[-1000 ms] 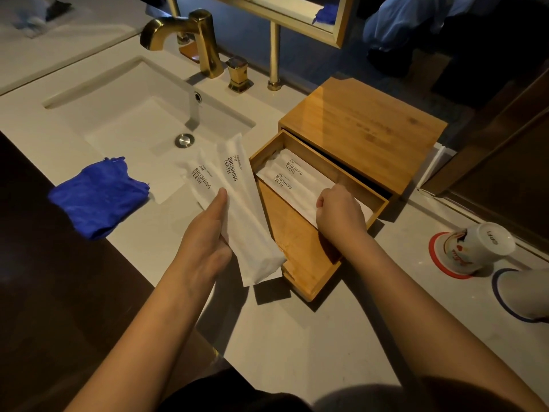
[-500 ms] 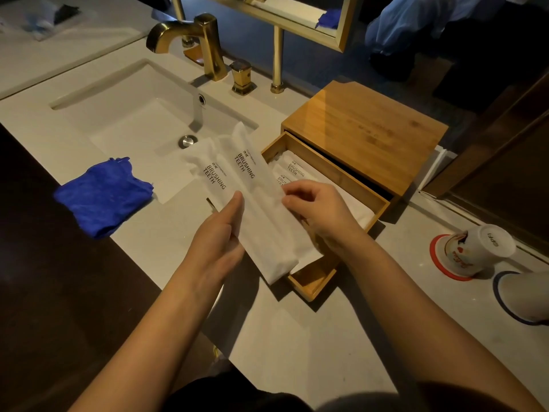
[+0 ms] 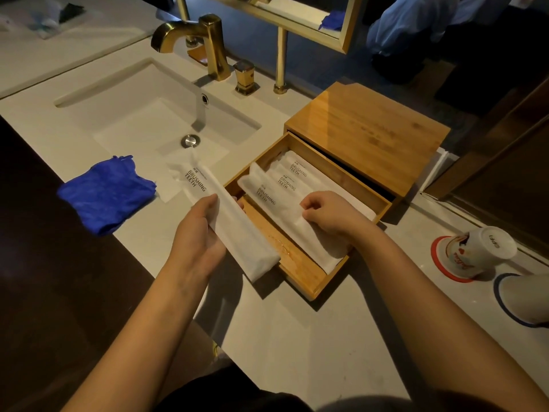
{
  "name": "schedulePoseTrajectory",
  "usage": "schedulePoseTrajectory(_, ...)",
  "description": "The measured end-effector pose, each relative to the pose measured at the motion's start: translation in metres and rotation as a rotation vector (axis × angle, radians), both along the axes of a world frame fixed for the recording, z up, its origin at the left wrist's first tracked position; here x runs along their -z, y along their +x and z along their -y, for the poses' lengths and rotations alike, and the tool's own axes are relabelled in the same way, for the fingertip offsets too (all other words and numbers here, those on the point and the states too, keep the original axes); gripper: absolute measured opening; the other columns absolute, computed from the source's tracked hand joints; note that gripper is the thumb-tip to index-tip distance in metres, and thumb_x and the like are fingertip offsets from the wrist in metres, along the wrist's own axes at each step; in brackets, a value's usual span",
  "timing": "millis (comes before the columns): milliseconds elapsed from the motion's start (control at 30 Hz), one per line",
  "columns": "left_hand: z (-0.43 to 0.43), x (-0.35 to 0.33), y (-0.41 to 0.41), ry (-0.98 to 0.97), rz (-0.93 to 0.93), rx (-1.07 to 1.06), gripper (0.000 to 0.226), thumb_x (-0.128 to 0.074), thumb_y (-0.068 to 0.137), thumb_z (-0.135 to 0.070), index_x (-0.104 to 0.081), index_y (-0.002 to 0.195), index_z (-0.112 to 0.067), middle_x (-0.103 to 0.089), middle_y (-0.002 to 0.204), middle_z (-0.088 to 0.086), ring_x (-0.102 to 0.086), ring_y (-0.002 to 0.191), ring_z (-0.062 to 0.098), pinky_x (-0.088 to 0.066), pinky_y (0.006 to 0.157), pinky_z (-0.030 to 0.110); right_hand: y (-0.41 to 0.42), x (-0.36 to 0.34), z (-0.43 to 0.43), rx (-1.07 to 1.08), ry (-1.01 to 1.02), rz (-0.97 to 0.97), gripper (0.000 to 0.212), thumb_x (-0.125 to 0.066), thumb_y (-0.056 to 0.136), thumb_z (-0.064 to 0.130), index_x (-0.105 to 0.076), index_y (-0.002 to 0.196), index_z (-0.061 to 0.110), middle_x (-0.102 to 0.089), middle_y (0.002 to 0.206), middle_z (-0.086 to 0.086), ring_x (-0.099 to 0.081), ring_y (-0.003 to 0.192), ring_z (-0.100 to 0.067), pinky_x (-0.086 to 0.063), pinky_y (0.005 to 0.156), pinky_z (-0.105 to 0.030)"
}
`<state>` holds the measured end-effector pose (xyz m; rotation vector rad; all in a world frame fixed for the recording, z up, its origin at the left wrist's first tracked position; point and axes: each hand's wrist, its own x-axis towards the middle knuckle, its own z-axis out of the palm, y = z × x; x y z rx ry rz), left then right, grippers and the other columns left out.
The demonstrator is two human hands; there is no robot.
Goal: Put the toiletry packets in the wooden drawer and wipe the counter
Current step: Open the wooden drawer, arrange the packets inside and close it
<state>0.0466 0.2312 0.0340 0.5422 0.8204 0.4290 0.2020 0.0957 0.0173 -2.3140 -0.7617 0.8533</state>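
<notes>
Here, three white "BRUSHING TEETH" packets (image 3: 285, 185) lying side by side in the pulled-out wooden drawer (image 3: 300, 275) of a bamboo box (image 3: 368, 135) on the white bench (image 3: 285, 331). Right hand (image 3: 329, 215) curled, fingers pinching the near end of the frontmost packet inside the drawer. Left hand (image 3: 199, 239) gripping a fourth packet (image 3: 225, 215), slanted over the drawer's left edge. Blue cloth (image 3: 104, 194) bunched on the bench left of the sink (image 3: 148, 114). Two cups (image 3: 478, 251) upside down at right.
</notes>
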Motion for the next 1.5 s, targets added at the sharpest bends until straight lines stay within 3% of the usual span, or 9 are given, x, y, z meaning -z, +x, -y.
schedulePoseTrajectory(167, 0.001, 0.001, 0.0, 0.034, -0.023, -0.017, 0.023, -0.049, 0.092, -0.011, -0.047, 0.112, -0.022, -0.061, 0.096, 0.011, -0.063, 0.093, 0.024, -0.048, 0.097, 0.049, 0.001, 0.007, -0.002, 0.019, -0.061, 0.105, 0.025, -0.051, 0.092, 0.009, -0.061, 0.115, 0.007, -0.061, 0.117, -0.008, -0.053, 0.099, -0.018, -0.041, 0.079, -0.026)
schedulePoseTrajectory(333, 0.003, 0.001, 0.001, 0.033, -0.06, 0.008, 0.037, -0.052, 0.092, -0.013, -0.043, 0.127, -0.021, -0.061, 0.112, 0.013, -0.064, 0.099, 0.026, -0.054, 0.086, 0.046, -0.004, 0.016, -0.004, 0.042, -0.088, 0.26, 0.023, -0.055, 0.09, 0.013, -0.066, 0.11, 0.011, -0.067, 0.109, -0.008, -0.062, 0.097, -0.024, -0.048, 0.078, -0.031)
schedulePoseTrajectory(467, 0.003, 0.001, 0.002, 0.022, -0.09, 0.036, 0.043, -0.053, 0.092, -0.013, -0.043, 0.133, -0.018, -0.058, 0.124, 0.015, -0.061, 0.11, 0.03, -0.052, 0.089, 0.048, -0.01, 0.026, -0.008, 0.084, -0.092, 0.383, 0.021, -0.057, 0.09, 0.012, -0.067, 0.108, 0.011, -0.068, 0.104, -0.008, -0.063, 0.092, -0.024, -0.051, 0.075, -0.032)
schedulePoseTrajectory(700, 0.007, 0.0, 0.006, 0.004, -0.087, -0.008, 0.015, -0.051, 0.092, -0.008, -0.052, 0.101, -0.021, -0.061, 0.109, 0.011, -0.06, 0.111, 0.029, -0.045, 0.1, 0.052, -0.015, 0.035, -0.009, 0.055, -0.106, 0.515, 0.017, -0.06, 0.088, 0.009, -0.067, 0.104, 0.008, -0.067, 0.096, -0.008, -0.061, 0.08, -0.019, -0.043, 0.062, -0.024)
schedulePoseTrajectory(800, 0.009, -0.002, 0.008, 0.011, -0.087, -0.012, 0.016, -0.049, 0.093, -0.007, -0.052, 0.088, -0.022, -0.061, 0.099, 0.009, -0.061, 0.104, 0.027, -0.044, 0.101, 0.051, -0.017, 0.037, -0.009, 0.053, -0.091, 0.539, 0.013, -0.061, 0.088, 0.01, -0.067, 0.099, 0.009, -0.065, 0.092, -0.007, -0.058, 0.078, -0.018, -0.045, 0.062, -0.025)
schedulePoseTrajectory(1033, 0.008, 0.002, 0.008, 0.027, -0.092, 0.003, 0.034, -0.055, 0.09, -0.01, -0.046, 0.12, -0.023, -0.059, 0.12, 0.011, -0.06, 0.111, 0.029, -0.047, 0.097, 0.053, -0.015, 0.035, -0.01, -0.005, -0.04, 0.563, 0.014, -0.06, 0.088, 0.008, -0.062, 0.102, 0.01, -0.062, 0.101, -0.008, -0.057, 0.088, -0.02, -0.052, 0.072, -0.03)
schedulePoseTrajectory(1233, 0.008, 0.002, 0.008, 0.016, -0.089, 0.0, 0.03, -0.054, 0.09, -0.008, -0.048, 0.115, -0.023, -0.061, 0.114, 0.012, -0.061, 0.109, 0.029, -0.048, 0.095, 0.052, -0.03, 0.034, -0.006, -0.009, 0.076, 0.655, 0.027, -0.051, 0.094, 0.017, -0.057, 0.12, 0.011, -0.057, 0.118, -0.007, -0.051, 0.106, -0.019, -0.047, 0.082, -0.026)
schedulePoseTrajectory(1367, 0.007, 0.002, 0.007, 0.028, -0.106, -0.003, 0.044, -0.056, 0.089, -0.009, -0.044, 0.129, -0.024, -0.059, 0.123, 0.012, -0.061, 0.108, 0.028, -0.048, 0.095, 0.053, -0.037, 0.041, -0.006, -0.212, 0.063, 0.628, 0.027, -0.051, 0.094, 0.015, -0.059, 0.12, 0.011, -0.056, 0.119, -0.006, -0.051, 0.106, -0.019, -0.048, 0.082, -0.027)
schedulePoseTrajectory(1500, 0.009, 0.001, 0.007, 0.023, -0.126, -0.005, 0.045, -0.057, 0.088, -0.008, -0.045, 0.129, -0.022, -0.058, 0.122, 0.012, -0.062, 0.106, 0.028, -0.048, 0.095, 0.054, -0.035, 0.052, -0.004, -0.237, 0.046, 0.567, 0.028, -0.056, 0.091, 0.013, -0.058, 0.119, 0.014, -0.054, 0.12, -0.004, -0.051, 0.102, -0.017, -0.045, 0.075, -0.021)
